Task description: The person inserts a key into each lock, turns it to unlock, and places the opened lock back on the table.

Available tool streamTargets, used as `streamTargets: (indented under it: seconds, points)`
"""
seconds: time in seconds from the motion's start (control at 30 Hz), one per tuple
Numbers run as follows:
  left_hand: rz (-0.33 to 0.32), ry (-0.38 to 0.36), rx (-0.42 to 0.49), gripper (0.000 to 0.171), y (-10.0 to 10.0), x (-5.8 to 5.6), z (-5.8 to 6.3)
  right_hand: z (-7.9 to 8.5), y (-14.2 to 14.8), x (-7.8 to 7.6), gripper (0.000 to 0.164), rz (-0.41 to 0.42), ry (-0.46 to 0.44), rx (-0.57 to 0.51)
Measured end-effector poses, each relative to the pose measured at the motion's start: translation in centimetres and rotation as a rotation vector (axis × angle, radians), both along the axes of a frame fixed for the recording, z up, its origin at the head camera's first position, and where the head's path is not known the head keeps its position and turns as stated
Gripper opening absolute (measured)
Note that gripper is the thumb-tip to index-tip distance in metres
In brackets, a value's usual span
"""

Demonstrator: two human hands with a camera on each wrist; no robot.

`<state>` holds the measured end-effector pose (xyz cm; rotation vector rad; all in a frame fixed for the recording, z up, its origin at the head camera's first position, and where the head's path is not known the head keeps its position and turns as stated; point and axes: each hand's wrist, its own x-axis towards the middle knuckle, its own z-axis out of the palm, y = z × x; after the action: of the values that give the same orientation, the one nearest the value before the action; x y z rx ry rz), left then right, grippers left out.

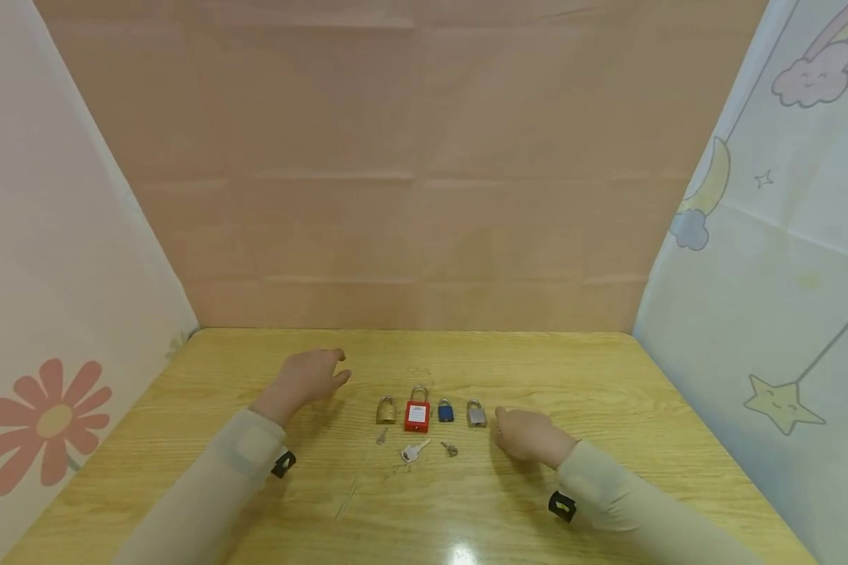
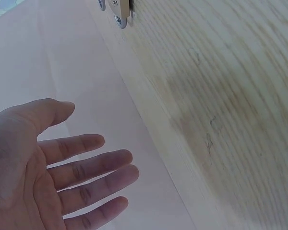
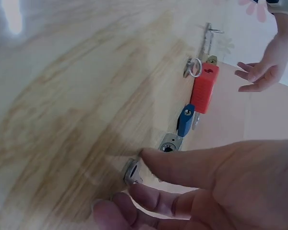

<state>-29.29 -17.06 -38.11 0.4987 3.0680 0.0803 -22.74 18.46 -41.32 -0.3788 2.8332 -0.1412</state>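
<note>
Right hand (image 1: 526,435): the fingers are pinching a small metal piece (image 3: 132,171), partly hidden, between thumb and forefinger. Just left of these fingers, a silver padlock (image 1: 477,416) is lying on the wood-grained surface (image 1: 593,377); farther left, 3 more are continuing the row: a blue padlock (image 1: 446,413), a red padlock (image 1: 417,417) and a brass padlock (image 1: 386,413). Also left of these fingers, nearer the person, small dark keys (image 1: 450,450), silver keys (image 1: 414,451) and a small key (image 1: 381,436) are lying. Left hand (image 1: 311,374): released, the fingers are spreading apart above the surface, left of the brass padlock.
</note>
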Motion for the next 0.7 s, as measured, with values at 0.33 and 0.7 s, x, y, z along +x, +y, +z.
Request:
streamTargets:
  seconds: [0.33, 0.7]
  points:
    - [-0.001, -0.004, 0.025, 0.045, -0.25, -0.15, -0.01, 0.84, 0.54, -0.25, 0.020, 0.014, -0.026, -0.050]
    - [0.020, -0.010, 0.028, 0.046, -0.44, 0.13, 0.16, 0.84, 0.86, -0.46, 0.019, 0.024, -0.021, -0.119]
